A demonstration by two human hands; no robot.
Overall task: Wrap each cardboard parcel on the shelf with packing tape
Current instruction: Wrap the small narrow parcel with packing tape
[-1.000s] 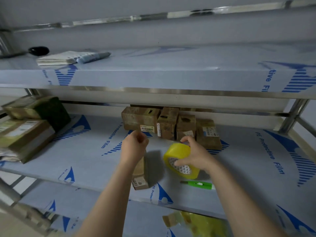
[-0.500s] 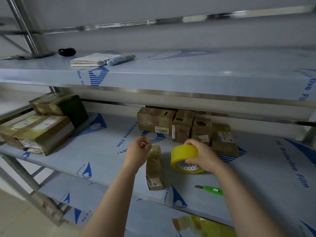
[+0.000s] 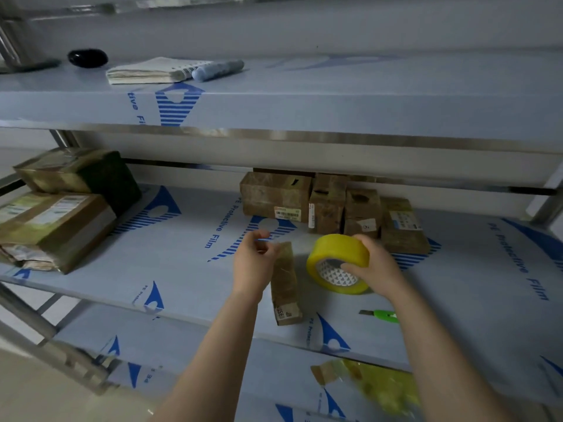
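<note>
Tape roll (image 3: 338,257) tilted further, right hand (image 3: 376,266) fingers around it; left hand (image 3: 253,264) fingers seemingly pinching tape end (image 3: 272,245) by parcel (image 3: 286,287)

A narrow brown parcel (image 3: 285,284) lies flat on the middle shelf (image 3: 189,269), its long axis toward 12 o'clock and a label at its near end. At its 3 o'clock a yellow tape roll (image 3: 338,254) stands tilted on edge, gripped by the right hand (image 3: 376,263) — more parcels (image 3: 329,205) cluster at 12 o'clock.

parcel (image 3: 285,287) left of tape roll (image 3: 338,248), knife (image 3: 382,315) before tape roll
</note>
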